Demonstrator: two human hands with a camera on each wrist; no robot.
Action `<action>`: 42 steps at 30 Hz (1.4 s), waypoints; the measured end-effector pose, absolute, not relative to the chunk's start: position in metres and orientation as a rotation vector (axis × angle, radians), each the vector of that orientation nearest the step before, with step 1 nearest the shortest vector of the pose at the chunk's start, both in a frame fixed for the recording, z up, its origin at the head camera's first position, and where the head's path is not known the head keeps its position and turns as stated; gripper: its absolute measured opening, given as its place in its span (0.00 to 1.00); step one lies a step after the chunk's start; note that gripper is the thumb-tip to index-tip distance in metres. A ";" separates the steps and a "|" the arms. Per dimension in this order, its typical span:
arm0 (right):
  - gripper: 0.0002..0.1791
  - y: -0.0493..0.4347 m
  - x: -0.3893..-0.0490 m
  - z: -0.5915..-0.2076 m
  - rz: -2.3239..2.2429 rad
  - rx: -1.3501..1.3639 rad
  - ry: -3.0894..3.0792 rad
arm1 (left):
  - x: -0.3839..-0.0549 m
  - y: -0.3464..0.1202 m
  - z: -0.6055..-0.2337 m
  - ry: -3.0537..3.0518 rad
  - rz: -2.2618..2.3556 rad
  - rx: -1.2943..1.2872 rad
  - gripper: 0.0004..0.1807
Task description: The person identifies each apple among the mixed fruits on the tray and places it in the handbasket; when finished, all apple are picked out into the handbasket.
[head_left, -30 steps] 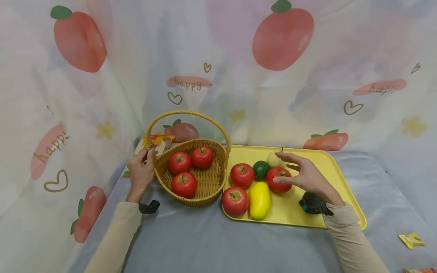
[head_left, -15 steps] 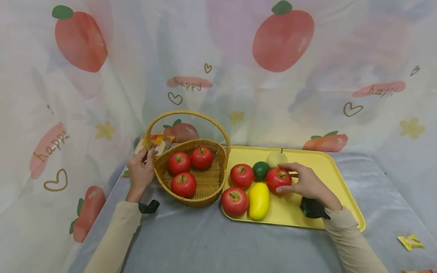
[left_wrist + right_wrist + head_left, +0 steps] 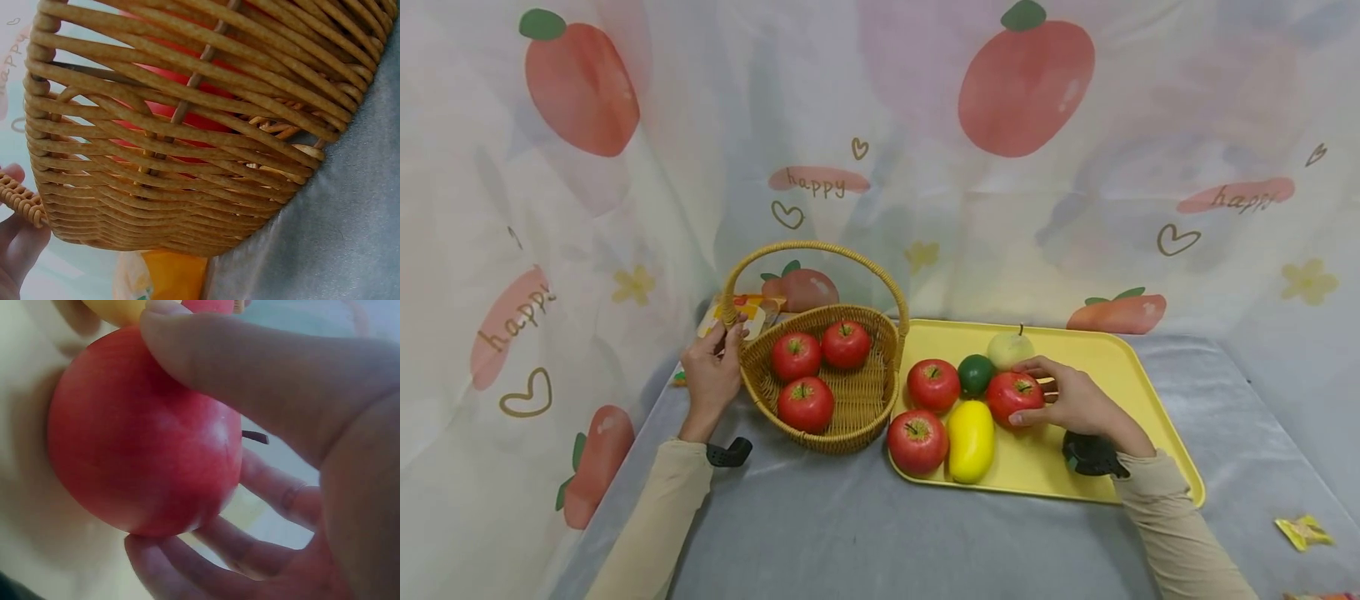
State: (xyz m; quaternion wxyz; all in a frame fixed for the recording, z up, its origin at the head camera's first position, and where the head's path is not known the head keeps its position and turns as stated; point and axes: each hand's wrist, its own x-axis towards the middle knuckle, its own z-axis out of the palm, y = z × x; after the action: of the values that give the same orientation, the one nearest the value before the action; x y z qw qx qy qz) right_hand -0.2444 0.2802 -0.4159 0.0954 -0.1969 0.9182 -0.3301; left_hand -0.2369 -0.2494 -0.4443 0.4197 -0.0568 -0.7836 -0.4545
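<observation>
My left hand (image 3: 711,379) grips the wicker basket's handle (image 3: 727,310) low on its left side. Inside the basket (image 3: 861,408) lie three red apples (image 3: 805,405). Over the yellow tray (image 3: 1120,375), my right hand (image 3: 1071,402) holds a red apple (image 3: 1009,398) between thumb and fingers. In the right wrist view, the thumb lies on one side of that apple (image 3: 137,444) and fingers on the other. Through the weave of the basket (image 3: 187,144) in the left wrist view, red shows.
Beside the held apple, the tray bears two more red apples (image 3: 917,443), a yellow mango (image 3: 972,442), a small dark green fruit (image 3: 975,374) and a pale pear (image 3: 1009,350). A snack packet (image 3: 767,307) lies behind the basket. A yellow wrapped candy (image 3: 1303,532) is at the right.
My right hand has come down to the rightmost red apple on the tray and closed its thumb and fingers around it. The left hand and the basket have stayed in place.
</observation>
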 end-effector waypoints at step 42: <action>0.40 0.248 -0.221 -0.378 -1.708 -0.702 2.200 | -0.238 -0.250 -0.445 -1.967 -1.096 -0.151 0.13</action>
State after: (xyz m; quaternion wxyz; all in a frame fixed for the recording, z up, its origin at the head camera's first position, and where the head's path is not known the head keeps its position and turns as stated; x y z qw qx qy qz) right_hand -0.2213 0.2479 -0.3784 0.1342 -0.2420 0.7591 -0.5893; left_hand -0.2375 -0.2502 -0.4449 0.4278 -0.0603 -0.7878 -0.4390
